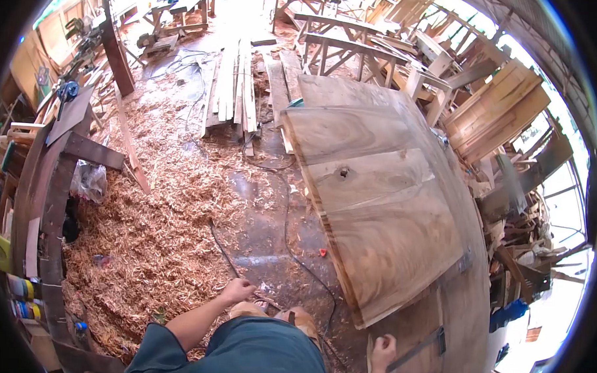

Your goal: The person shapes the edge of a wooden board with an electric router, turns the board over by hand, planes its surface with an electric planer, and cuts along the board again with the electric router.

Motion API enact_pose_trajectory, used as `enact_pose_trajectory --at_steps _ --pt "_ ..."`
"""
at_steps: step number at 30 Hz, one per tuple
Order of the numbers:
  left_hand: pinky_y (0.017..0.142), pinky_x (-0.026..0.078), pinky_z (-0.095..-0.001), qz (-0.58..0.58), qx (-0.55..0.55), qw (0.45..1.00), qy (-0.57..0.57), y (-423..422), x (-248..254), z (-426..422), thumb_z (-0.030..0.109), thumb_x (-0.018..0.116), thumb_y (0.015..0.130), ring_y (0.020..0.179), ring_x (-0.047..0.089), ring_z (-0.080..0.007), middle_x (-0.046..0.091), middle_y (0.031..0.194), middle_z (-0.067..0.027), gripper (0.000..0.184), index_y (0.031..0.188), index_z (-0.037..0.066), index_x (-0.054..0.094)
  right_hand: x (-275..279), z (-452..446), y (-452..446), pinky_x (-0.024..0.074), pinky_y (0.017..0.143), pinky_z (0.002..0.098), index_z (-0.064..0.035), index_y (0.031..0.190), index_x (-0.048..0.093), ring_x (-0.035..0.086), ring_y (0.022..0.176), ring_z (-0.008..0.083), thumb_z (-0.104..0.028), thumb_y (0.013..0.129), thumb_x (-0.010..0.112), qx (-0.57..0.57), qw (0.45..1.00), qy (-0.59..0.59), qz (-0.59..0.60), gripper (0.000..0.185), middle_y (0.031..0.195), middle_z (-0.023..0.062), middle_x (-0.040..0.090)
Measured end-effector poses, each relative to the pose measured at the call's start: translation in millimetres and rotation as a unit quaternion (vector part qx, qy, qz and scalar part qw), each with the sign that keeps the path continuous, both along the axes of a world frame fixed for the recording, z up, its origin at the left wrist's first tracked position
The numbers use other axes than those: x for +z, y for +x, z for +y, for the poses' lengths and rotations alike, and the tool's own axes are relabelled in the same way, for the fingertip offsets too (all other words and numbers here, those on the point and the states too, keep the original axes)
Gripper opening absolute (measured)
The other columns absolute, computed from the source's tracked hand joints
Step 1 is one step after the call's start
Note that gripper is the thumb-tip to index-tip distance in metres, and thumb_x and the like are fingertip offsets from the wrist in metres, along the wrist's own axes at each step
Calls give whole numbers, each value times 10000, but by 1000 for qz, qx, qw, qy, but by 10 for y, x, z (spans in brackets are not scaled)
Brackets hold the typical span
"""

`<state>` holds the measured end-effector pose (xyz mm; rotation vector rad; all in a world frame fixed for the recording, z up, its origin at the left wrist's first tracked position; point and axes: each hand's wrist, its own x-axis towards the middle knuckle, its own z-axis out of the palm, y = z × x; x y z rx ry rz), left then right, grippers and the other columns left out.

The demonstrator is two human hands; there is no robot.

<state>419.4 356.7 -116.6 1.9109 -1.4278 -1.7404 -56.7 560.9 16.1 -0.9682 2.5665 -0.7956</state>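
My left hand (pixel 239 290) is closed in front of my legs, above the shavings. A black power cable (pixel 225 253) runs up to its fingers, and they appear wrapped round it. At the lower right, my right hand (pixel 383 351) has its fingers curled in beside the workbench (pixel 461 337). What it holds, if anything, is hidden. Right of that hand, a dark metal bar (pixel 416 352) with a short crosspiece lies on the bench. A wide wooden panel (pixel 383 209) with swirling grain and a dark knot rests on the bench beyond my right hand.
Wood shavings (pixel 152 247) cover the floor on the left. Another black cable (pixel 287 219) trails across the floor. Long planks (pixel 233 85) are stacked ahead, near wooden trestles (pixel 356 47). Tins (pixel 22 287) stand at the far left; timber scraps (pixel 519 260) pile up right.
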Motion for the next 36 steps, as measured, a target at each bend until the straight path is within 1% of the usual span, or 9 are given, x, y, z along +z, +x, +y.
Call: enact_pose_trajectory --at_steps 8,13,15,18,25,28,31,33,36 --pt "728 572 -370 -93 -73 989 86 679 -363 540 470 667 882 792 728 -235 749 862 -149 443 1025 60 752 -499 -1060 83 265 1174 479 79 1535 211 323 1429 447 -345 934 638 15 994 -55 90 851 1550 326 304" --pt "870 547 -416 -184 -106 974 74 1045 -1088 1023 538 665 851 1016 700 -342 719 1111 -197 544 1103 60 735 -588 -1060 171 227 1183 482 39 1553 209 286 1432 435 -388 937 607 -33 994 -68 78 849 1570 289 293" --pt "864 545 -432 -184 -6 980 74 954 -1077 928 507 637 884 1021 699 -351 717 1126 -189 531 1133 46 715 -470 -1112 234 268 1160 501 43 1544 240 340 1376 462 -365 908 646 -47 992 -74 91 858 1538 294 344" --pt "820 560 -418 -150 -54 983 86 816 -994 315 423 613 936 997 711 -311 726 1113 -177 465 1150 19 701 -386 -1138 276 275 1152 506 31 1543 259 345 1352 459 -358 874 676 -74 992 -80 57 879 1519 282 372" --pt "728 570 -349 65 83 990 93 -176 -397 -1825 284 579 1001 899 712 -208 724 994 -138 339 1178 1 640 -416 -1157 260 293 1144 510 29 1528 297 359 1347 470 -379 808 726 -89 988 -118 44 932 1482 289 406" --pt "903 528 -353 153 17 974 167 -868 267 -2218 262 596 997 1060 666 -238 684 1179 -150 392 1306 23 564 -380 -1195 259 300 1140 508 16 1530 309 369 1344 464 -406 798 724 -102 988 -105 52 941 1458 319 402" --pt "1023 489 -401 279 -96 924 244 -1462 663 -2303 204 605 987 1232 592 -277 585 1372 -150 517 1430 9 425 -10 -1435 246 525 875 481 48 1109 658 664 951 398 -437 885 700 -81 937 -134 311 536 1036 180 715" --pt "1068 452 -438 295 -50 890 345 -1789 901 -2211 197 614 976 1274 560 -298 552 1412 -154 549 1473 85 410 -153 -1277 314 385 1048 497 30 1383 435 481 1204 445 -408 811 726 -107 980 -109 126 777 1322 266 511" --pt "981 513 -437 221 -257 926 168 -1909 896 -2212 257 662 957 1165 620 -280 622 1299 -149 483 1387 103 507 -285 -1181 272 324 1131 505 25 1515 331 398 1327 472 -360 771 741 -111 989 -87 45 932 1469 302 415"
